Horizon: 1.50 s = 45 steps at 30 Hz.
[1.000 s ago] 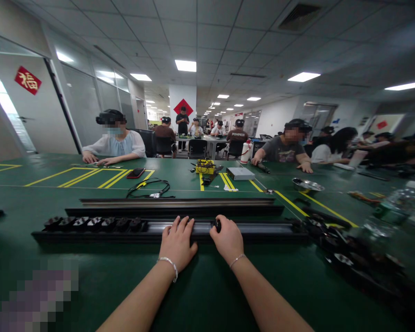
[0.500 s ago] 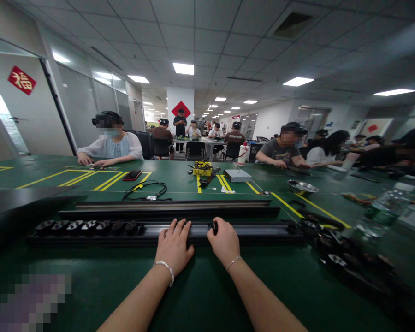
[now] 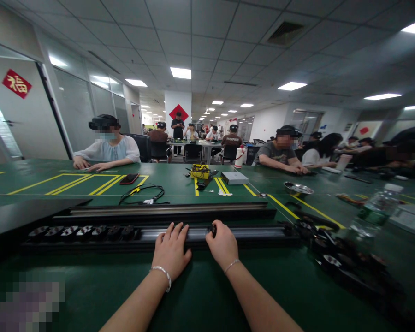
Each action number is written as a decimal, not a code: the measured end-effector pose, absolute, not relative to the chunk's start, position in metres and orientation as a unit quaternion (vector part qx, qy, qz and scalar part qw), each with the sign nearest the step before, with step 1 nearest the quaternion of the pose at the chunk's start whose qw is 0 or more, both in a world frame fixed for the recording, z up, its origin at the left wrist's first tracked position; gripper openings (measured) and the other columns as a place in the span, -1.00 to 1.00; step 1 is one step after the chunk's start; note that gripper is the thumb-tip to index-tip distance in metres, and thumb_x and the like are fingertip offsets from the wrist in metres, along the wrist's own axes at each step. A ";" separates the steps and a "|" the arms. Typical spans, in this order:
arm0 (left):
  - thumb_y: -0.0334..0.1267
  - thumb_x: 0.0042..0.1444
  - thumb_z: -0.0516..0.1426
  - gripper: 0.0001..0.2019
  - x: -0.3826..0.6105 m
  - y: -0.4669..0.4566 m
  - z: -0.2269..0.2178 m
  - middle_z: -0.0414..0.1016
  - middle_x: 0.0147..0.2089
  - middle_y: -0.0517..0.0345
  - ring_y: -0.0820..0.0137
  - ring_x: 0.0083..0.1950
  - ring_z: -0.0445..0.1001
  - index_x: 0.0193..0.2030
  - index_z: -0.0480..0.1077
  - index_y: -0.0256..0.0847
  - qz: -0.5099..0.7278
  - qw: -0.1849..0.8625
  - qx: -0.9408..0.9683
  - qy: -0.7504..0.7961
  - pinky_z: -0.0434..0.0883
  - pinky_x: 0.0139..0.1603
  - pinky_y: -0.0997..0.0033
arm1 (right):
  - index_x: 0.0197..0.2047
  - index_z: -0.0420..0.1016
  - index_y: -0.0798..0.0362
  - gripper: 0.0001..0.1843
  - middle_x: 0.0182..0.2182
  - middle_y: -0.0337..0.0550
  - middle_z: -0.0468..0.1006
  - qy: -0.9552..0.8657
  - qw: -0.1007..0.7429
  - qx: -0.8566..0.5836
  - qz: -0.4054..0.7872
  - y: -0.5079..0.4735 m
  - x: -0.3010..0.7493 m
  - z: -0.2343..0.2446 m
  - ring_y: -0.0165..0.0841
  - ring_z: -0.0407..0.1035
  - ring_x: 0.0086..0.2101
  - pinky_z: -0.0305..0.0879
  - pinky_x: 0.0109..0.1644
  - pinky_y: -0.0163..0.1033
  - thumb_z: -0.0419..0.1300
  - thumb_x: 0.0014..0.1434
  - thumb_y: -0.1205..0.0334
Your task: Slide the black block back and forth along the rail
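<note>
A long black track (image 3: 256, 233) with a shiny grey channel lies across the table before me. Several black socket-like modules (image 3: 85, 232), some with pale faces, sit in a row at its left end. My left hand (image 3: 170, 249) rests palm down over the middle of the track, fingers spread. To the right of it, my right hand (image 3: 224, 245) pinches a small black module (image 3: 211, 229) at the channel; the fingers cover much of it, and I cannot tell whether it is seated. Parallel behind lies a second black track (image 3: 169, 210).
At right, a heap of black parts (image 3: 332, 260) lies beside a plastic bottle (image 3: 375, 212) and a metal bowl (image 3: 298, 188). Farther back are a phone (image 3: 129, 179), a black cable (image 3: 143, 192), a yellow item (image 3: 199, 171) and a grey box (image 3: 234, 178). People sit across the table.
The view has shifted slightly, so the scene sits a little lower and to the left. Both hands keep nearly the same place on the track.
</note>
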<state>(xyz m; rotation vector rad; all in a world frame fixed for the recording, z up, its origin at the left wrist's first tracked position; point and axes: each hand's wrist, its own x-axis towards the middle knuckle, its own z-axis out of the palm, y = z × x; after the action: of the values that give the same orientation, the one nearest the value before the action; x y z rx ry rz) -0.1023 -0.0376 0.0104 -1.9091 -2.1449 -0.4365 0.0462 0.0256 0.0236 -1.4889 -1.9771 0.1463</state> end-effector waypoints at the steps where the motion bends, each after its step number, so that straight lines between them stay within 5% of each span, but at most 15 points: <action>1: -0.15 -0.04 -0.04 -0.43 -0.102 -0.037 0.010 0.11 0.26 0.23 0.26 0.29 -0.05 0.19 0.05 -0.01 -0.149 0.118 -0.653 -0.733 0.02 0.15 0.12 | -0.21 0.34 0.05 -0.76 -0.34 -0.15 0.45 -0.754 0.326 -0.567 0.055 0.026 0.046 0.023 -0.33 0.30 -0.24 0.10 -0.21 -0.31 0.02 0.00 0.29; 18: -0.14 -0.02 -0.04 -0.43 -0.100 -0.039 0.015 0.07 0.28 0.20 0.25 0.30 -0.10 0.20 0.03 -0.01 -0.125 0.099 -0.646 -0.747 0.06 0.14 0.13 | -0.19 0.35 0.07 -0.73 -0.31 -0.12 0.46 -0.756 0.329 -0.564 0.055 0.025 0.047 0.025 -0.32 0.30 -0.22 0.12 -0.16 -0.30 0.02 -0.01 0.31; 26: -0.14 -0.03 -0.03 -0.42 -0.099 -0.039 0.015 0.07 0.28 0.21 0.24 0.30 -0.09 0.20 0.04 -0.01 -0.133 0.099 -0.647 -0.744 0.06 0.14 0.14 | -0.13 0.39 0.03 -0.67 -0.14 -0.12 0.47 -0.762 0.336 -0.551 0.047 0.026 0.050 0.022 -0.32 0.23 -0.02 -0.11 0.13 -0.16 0.01 0.01 0.29; 45: -0.15 -0.04 -0.04 -0.42 -0.102 -0.038 0.012 0.09 0.27 0.22 0.25 0.29 -0.07 0.19 0.04 -0.02 -0.144 0.102 -0.651 -0.738 0.09 0.12 0.15 | -0.22 0.40 0.04 -0.73 -0.30 -0.17 0.48 -0.766 0.351 -0.538 0.037 0.027 0.053 0.024 -0.35 0.31 -0.23 0.10 -0.10 -0.30 0.00 -0.02 0.33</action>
<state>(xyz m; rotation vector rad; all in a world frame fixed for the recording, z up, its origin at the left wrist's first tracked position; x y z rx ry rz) -0.1023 -0.0376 0.0124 -1.9224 -2.1785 -0.4248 0.0525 0.0273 0.0244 -1.3921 -1.9821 0.0967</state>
